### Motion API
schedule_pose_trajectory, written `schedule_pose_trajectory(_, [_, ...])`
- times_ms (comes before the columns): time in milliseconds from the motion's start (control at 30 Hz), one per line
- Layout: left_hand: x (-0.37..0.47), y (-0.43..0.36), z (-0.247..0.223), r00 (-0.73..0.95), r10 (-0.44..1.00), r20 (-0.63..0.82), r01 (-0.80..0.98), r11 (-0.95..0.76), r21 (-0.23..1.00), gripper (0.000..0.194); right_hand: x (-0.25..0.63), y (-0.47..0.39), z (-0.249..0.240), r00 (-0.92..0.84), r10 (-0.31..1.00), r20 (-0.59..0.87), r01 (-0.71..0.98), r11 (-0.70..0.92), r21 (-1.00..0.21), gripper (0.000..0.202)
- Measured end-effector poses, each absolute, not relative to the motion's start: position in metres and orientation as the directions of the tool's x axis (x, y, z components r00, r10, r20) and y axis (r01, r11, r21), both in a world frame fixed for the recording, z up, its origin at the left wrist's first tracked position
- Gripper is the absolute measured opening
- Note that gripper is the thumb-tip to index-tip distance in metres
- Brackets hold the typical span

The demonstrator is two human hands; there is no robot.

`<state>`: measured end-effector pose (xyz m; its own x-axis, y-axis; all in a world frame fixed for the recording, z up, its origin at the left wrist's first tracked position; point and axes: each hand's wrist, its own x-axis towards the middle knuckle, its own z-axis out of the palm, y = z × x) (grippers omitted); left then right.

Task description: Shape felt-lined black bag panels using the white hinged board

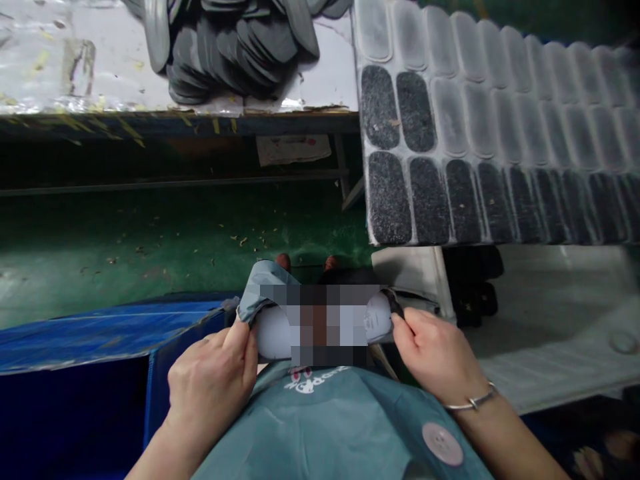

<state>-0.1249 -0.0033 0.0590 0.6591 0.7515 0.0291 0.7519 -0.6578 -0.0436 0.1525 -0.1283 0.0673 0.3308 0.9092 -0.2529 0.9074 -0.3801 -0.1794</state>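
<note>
My left hand [213, 373] is closed, its thumb and fingers pinching the edge of a teal cloth piece [265, 280]. A pale, rounded surface [273, 333] shows just beside those fingertips. On the other side, my right hand [435, 347], with a bracelet at the wrist, pinches a dark edge [397, 307] beside a second pale, rounded surface [379, 317] with faint markings. Blurred blocks hide the middle between the hands, so how these parts join cannot be made out. Below lies a teal apron [320, 427] with a printed figure and a large button.
Dark, flat oval pieces [230, 60] are heaped on a worn white table [115, 60]. At right, a board [365, 193] bears rows of grey and black ovals, above a white bin [560, 333] with dark items. A blue box [150, 393] stands at left on green floor [175, 247].
</note>
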Motion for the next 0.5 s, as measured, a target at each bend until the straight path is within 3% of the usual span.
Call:
schedule_pose_trajectory(167, [-0.128, -0.002, 0.058, 0.662, 0.750, 0.004, 0.750, -0.662, 0.008, 0.034, 0.159, -0.119, 0.072, 0.272, 0.900, -0.340, 0.941, -0.324, -0.103, 0.034])
schedule_pose_trajectory(267, [-0.129, -0.001, 0.056, 0.661, 0.750, -0.008, 0.750, -0.661, 0.023, 0.034, 0.155, -0.119, 0.068, 0.252, 0.935, -0.250, 0.964, -0.264, -0.017, 0.031])
schedule_pose_trajectory(367, [-0.128, -0.003, 0.055, 0.643, 0.766, -0.009, 0.765, -0.642, 0.058, 0.034, 0.151, -0.125, 0.062, 0.261, 0.953, -0.153, 0.964, -0.265, -0.007, 0.030])
schedule_pose_trajectory(433, [-0.127, -0.004, 0.056, 0.628, 0.778, -0.016, 0.777, -0.626, 0.067, 0.036, 0.153, -0.129, 0.058, 0.309, 0.939, -0.153, 0.943, -0.323, -0.079, 0.032])
schedule_pose_trajectory(500, [-0.127, -0.004, 0.057, 0.610, 0.791, -0.053, 0.792, -0.607, 0.067, 0.038, 0.159, -0.132, 0.051, 0.360, 0.898, -0.253, 0.852, -0.427, -0.304, 0.033])
